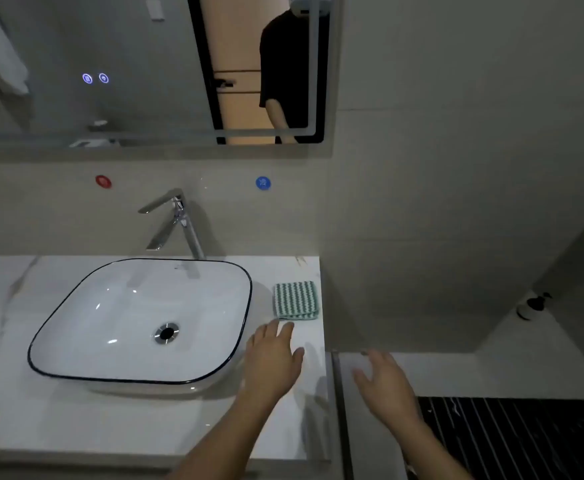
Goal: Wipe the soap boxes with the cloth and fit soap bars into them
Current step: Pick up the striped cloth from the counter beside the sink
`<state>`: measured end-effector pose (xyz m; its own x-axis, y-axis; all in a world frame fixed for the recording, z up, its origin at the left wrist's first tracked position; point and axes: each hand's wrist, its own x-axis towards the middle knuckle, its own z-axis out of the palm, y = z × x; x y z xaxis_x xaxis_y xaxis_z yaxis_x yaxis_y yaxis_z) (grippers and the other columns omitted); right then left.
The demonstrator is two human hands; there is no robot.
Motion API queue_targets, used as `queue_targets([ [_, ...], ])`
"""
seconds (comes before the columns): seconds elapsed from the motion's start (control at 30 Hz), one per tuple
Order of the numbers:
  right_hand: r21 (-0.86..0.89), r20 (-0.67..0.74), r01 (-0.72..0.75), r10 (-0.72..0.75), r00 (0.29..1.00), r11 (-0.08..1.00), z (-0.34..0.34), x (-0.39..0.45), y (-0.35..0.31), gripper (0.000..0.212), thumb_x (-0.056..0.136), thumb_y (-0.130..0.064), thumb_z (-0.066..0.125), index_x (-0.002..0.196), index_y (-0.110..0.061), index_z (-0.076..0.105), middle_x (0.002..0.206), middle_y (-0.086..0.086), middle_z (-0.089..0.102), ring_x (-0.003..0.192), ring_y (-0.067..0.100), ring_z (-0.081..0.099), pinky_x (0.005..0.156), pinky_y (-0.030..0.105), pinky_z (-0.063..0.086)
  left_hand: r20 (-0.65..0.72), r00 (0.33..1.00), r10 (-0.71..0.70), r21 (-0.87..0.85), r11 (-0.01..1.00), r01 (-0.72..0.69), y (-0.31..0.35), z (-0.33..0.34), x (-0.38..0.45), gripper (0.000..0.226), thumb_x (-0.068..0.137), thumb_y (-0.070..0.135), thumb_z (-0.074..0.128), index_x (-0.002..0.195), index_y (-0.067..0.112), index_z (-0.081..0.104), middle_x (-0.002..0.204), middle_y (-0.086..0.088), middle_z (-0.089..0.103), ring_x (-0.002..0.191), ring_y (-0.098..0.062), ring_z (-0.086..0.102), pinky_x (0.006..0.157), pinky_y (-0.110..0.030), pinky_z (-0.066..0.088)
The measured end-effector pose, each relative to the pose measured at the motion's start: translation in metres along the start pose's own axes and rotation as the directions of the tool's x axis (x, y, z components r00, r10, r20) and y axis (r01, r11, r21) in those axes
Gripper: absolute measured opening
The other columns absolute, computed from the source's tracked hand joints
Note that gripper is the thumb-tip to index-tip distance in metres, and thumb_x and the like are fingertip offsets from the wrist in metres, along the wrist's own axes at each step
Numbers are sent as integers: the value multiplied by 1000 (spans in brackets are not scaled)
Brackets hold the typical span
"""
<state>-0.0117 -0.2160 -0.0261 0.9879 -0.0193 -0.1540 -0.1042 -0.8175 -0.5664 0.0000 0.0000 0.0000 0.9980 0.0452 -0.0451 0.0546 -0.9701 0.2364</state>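
Left hand (272, 355) spread, empty, just short of folded cloth (296, 301) on worktop (76, 420); right hand (386, 379) empty too. Cloth pickup comes first. No soap boxes visible.

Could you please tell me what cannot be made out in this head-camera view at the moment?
- Soap boxes and soap bars: none appear in the head view.
- Left hand: its fingertips near the folded cloth are motion-blurred, so contact cannot be told.
- Right hand: blurred; what it reaches for is unclear.
- Dark object on the far ledge: too small and dim to identify.
- Mirror: cut off by the top and left edges.
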Motion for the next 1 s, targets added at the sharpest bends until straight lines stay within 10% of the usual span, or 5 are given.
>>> queue_targets([
  [0.2,-59,25,83,-81,996,995,-18,42,-22,60,97,-41,57,150,-23,38,144,8,49,129,30,46,101,37,43,141,989,-39,58,998,31,1,2,30,66,97,53,40,154,28,21,164,-7,17,149,-30,16,120,-46,17],
  [1.0,-174,231,94,-52,972,980,39,211,-69,52,96,-24,60,145,-14,45,139,16,52,126,35,51,99,39,44,283,938,-202,-70,971,230,-30,45,179,47,96,27,51,135,3,41,134,-18,47,121,-38,49,97,-42,42],
])
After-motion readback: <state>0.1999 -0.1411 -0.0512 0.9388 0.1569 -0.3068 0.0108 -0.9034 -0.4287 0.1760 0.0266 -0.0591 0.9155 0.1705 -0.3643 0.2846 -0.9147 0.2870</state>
